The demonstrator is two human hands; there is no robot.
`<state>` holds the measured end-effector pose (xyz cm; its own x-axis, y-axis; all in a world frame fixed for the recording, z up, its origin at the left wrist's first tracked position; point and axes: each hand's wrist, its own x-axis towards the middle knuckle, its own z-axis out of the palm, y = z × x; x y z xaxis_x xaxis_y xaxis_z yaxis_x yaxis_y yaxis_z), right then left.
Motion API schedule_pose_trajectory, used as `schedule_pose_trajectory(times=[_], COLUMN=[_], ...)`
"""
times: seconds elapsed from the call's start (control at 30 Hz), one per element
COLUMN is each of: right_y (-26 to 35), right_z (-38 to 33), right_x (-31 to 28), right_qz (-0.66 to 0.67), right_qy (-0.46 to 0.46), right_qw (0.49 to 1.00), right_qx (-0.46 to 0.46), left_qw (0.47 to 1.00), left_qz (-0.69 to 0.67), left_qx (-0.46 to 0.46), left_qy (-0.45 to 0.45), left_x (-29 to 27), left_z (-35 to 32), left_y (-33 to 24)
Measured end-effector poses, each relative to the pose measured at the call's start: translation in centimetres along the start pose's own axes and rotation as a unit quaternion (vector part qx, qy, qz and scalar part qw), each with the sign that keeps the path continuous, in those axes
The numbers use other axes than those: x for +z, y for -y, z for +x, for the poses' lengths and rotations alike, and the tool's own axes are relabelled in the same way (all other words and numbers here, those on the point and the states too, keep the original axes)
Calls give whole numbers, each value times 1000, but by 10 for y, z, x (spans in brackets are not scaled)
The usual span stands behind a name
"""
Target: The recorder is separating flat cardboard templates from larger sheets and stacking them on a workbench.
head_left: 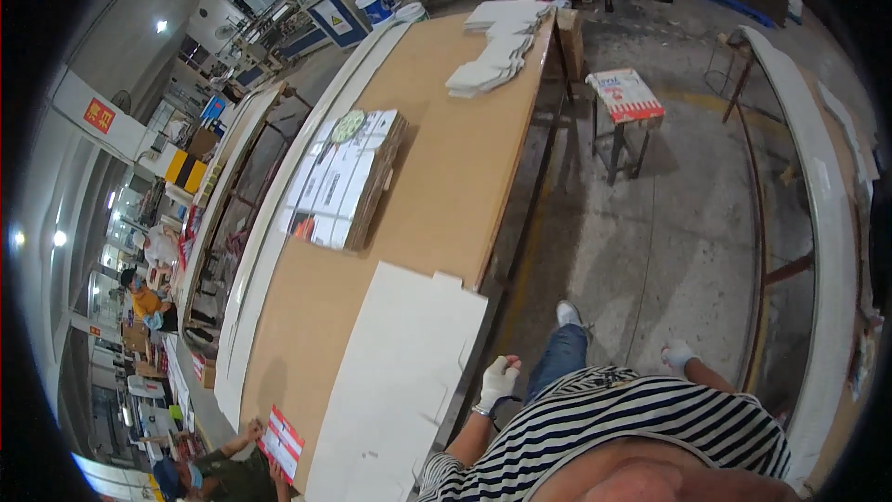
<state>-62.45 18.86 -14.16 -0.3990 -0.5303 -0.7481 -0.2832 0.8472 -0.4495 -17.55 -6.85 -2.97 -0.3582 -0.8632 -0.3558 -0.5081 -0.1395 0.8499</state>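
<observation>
My left hand (pixel 498 385), in a white glove with bare fingertips, is beside the long table's right edge. Its fingers are curled, and nothing shows in them. Nearest to it is a large white cardboard sheet (pixel 395 381) with cut tabs, lying on the brown tabletop (pixel 432 186). Out over the floor on the other side of my body is my right hand (pixel 680 354), also gloved in white. It touches nothing, and its fingers are too small and blurred to read. Farther up the table lies a strapped stack of printed white cardboard (pixel 336 181) with a round green piece (pixel 348 126) on top.
White cut cardboard pieces (pixel 502 45) lie at the table's far end. A stool (pixel 624 98) with a red-and-white top stands in the aisle. Another long table (pixel 818 251) runs along the right. At lower left, a co-worker (pixel 228 474) holds a red-and-white printed sheet (pixel 282 446).
</observation>
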Motion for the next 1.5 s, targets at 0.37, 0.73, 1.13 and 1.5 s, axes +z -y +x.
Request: schedule_pose_trajectory(times=[0.37, 0.73, 1.13, 1.5], right_y=[93, 75, 443, 679], right_z=[53, 217, 544, 624], right_x=[-136, -237, -586, -552], right_qz=[168, 4, -76, 2], right_qy=[-70, -68, -182, -150], right_qw=[982, 988, 956, 955], right_qx=[-57, 136, -217, -256], left_qw=[974, 992, 979, 816], left_qz=[16, 21, -58, -544], left_qx=[208, 111, -24, -173], left_qy=[84, 64, -194, -92], left_x=[34, 53, 102, 64], left_z=[287, 429, 549, 713], left_y=[-256, -292, -326, -351])
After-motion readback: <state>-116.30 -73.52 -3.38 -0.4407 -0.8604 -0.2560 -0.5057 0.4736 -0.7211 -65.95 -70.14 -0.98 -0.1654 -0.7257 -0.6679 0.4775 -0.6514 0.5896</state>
